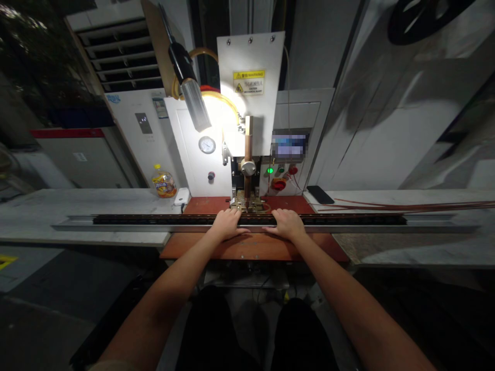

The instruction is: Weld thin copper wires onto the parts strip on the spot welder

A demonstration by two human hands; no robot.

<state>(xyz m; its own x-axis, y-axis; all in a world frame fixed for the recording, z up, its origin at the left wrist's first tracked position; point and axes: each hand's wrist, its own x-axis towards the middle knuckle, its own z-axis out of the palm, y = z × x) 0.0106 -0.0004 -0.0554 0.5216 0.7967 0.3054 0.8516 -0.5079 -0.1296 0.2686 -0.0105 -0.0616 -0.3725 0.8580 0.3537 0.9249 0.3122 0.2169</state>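
A long metal rail (135, 228) with a dark strip (340, 220) along it lies across the red-brown work plate (216, 251). My left hand (227, 224) grips the rail just left of the machine's centre, fingers over the top and thumb along the front. On the other side, my right hand (288, 224) holds it the same way, its thumb pointing inward. Between and behind my hands stands the upright copper-coloured rod (248, 139) of the machine, its lower end at a small brass-coloured fixture (242, 200).
A lamp (195, 105) shines on the white machine panel (247, 56). On the left table stand a yellow-capped bottle (164, 184) and a white device (181, 196). A black phone (320, 195) and thin reddish rods (386, 205) lie on the right.
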